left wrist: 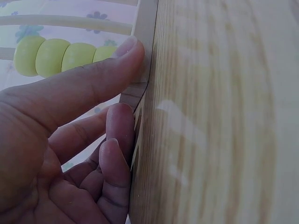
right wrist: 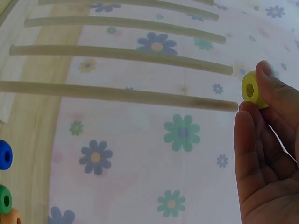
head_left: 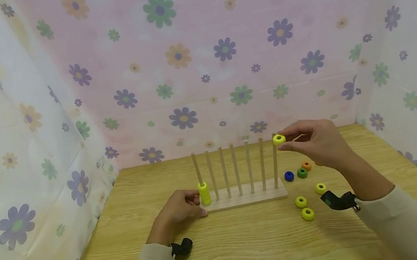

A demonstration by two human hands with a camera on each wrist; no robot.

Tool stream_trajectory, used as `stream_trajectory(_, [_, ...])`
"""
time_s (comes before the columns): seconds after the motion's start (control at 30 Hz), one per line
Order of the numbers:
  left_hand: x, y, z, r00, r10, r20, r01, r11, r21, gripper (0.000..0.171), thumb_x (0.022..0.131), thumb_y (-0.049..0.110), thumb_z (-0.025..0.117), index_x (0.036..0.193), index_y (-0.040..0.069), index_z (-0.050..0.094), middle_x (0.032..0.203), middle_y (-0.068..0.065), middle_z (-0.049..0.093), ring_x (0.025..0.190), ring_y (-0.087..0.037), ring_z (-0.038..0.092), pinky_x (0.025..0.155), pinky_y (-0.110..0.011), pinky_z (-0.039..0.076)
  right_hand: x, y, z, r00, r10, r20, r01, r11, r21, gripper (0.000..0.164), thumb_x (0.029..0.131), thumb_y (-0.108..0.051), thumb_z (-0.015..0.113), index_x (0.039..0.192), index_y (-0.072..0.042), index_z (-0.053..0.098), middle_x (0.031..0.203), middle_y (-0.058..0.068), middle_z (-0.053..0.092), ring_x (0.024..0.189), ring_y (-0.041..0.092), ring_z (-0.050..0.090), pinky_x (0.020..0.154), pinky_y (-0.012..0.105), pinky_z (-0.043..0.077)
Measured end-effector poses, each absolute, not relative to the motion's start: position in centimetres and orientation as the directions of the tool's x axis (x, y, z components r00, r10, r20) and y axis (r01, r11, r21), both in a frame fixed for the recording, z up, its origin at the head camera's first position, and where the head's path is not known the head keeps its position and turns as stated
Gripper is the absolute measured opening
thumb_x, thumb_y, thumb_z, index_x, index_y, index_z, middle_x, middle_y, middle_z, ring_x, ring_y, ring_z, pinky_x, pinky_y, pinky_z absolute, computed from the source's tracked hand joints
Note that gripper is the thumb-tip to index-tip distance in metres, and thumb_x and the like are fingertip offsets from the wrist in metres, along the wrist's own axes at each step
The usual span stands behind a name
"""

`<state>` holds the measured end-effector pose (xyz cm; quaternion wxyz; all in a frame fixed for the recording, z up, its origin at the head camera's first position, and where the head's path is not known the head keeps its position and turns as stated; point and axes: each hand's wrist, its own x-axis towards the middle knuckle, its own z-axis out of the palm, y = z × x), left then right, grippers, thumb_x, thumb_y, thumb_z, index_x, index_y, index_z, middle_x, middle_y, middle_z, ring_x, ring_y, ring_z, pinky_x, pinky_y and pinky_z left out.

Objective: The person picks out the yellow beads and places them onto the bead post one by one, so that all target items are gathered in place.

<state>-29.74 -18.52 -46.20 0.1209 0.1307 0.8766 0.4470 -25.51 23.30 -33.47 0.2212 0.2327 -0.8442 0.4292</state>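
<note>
A wooden peg stand (head_left: 246, 199) with a row of upright pegs stands on the table. Several yellow beads (head_left: 204, 194) are stacked on its leftmost peg. My left hand (head_left: 178, 208) grips the left end of the base; in the left wrist view its thumb (left wrist: 93, 77) lies along the front, beside the stack. Up by the top of the rightmost peg (head_left: 275, 164), my right hand (head_left: 317, 143) pinches a yellow bead (head_left: 279, 140) between thumb and fingertips. In the right wrist view that bead (right wrist: 250, 87) sits just off the peg's tip, its hole showing.
Right of the stand lie a blue bead (head_left: 289, 176), a green bead (head_left: 301, 173) and an orange bead (head_left: 306, 165), with another orange one partly behind the right wrist. Nearer are loose yellow beads (head_left: 307, 214). Flowered cloth (head_left: 204, 56) walls the table's back and sides.
</note>
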Motion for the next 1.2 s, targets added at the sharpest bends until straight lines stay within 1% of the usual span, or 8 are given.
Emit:
stream_trajectory(0.2, [-29.9, -18.6, -46.3, -0.934, 0.344, -0.095, 0.122, 0.558, 0.821, 0.065, 0.077, 0.013, 0.093, 0.136, 0.005, 0.067, 0.102, -0.008, 0.067, 0.085, -0.018, 0.058, 0.076, -0.031, 0.05, -25.9, 22.4, -33.2, -0.774, -0.224, 0.592, -0.607, 0.527, -0.594, 0.023, 0.086, -0.017, 0.086, 0.108, -0.022, 0.081, 0.102, -0.004, 0.077, 0.083, 0.007, 0.073, 0.07, 0.02, 0.058])
stream_trajectory(0.47, [-29.9, -18.4, -46.2, -0.927, 0.363, -0.092, 0.131, 0.544, 0.828, 0.064, 0.077, 0.012, 0.093, 0.136, 0.005, 0.068, 0.102, -0.01, 0.067, 0.083, -0.019, 0.058, 0.074, -0.031, 0.05, -26.3, 21.6, -32.8, -0.77, -0.232, 0.594, -0.612, 0.533, -0.585, 0.023, 0.086, -0.02, 0.086, 0.108, -0.023, 0.081, 0.102, -0.005, 0.077, 0.084, 0.009, 0.074, 0.071, 0.019, 0.058])
stream_trajectory(0.6, [-29.9, -18.4, -46.3, -0.929, 0.357, -0.094, 0.128, 0.55, 0.826, 0.064, 0.076, 0.014, 0.093, 0.135, 0.006, 0.068, 0.101, -0.009, 0.066, 0.082, -0.018, 0.057, 0.072, -0.03, 0.049, -26.4, 21.0, -32.6, -0.767, -0.238, 0.596, -0.621, 0.509, -0.596, 0.022, 0.087, -0.021, 0.086, 0.108, -0.022, 0.081, 0.102, -0.005, 0.077, 0.085, 0.008, 0.074, 0.071, 0.02, 0.059])
stream_trajectory(0.87, [-30.1, -18.6, -46.5, -0.931, 0.351, -0.103, 0.12, 0.559, 0.821, 0.064, 0.076, 0.016, 0.094, 0.135, 0.008, 0.069, 0.102, -0.007, 0.067, 0.084, -0.019, 0.058, 0.073, -0.029, 0.049, -26.9, 19.9, -32.4, -0.772, -0.258, 0.581, -0.625, 0.474, -0.621, 0.019, 0.088, -0.023, 0.084, 0.107, -0.024, 0.081, 0.102, -0.006, 0.077, 0.086, 0.008, 0.074, 0.072, 0.023, 0.06])
stream_trajectory(1.2, [-30.0, -18.7, -46.4, -0.93, 0.354, -0.102, 0.12, 0.554, 0.824, 0.062, 0.077, 0.016, 0.094, 0.133, 0.008, 0.07, 0.101, -0.007, 0.066, 0.084, -0.019, 0.058, 0.073, -0.031, 0.049, -27.4, 18.4, -32.2, -0.764, -0.28, 0.581, -0.637, 0.468, -0.613, 0.023, 0.089, -0.023, 0.084, 0.112, -0.02, 0.082, 0.102, -0.002, 0.077, 0.086, 0.009, 0.073, 0.073, 0.02, 0.059])
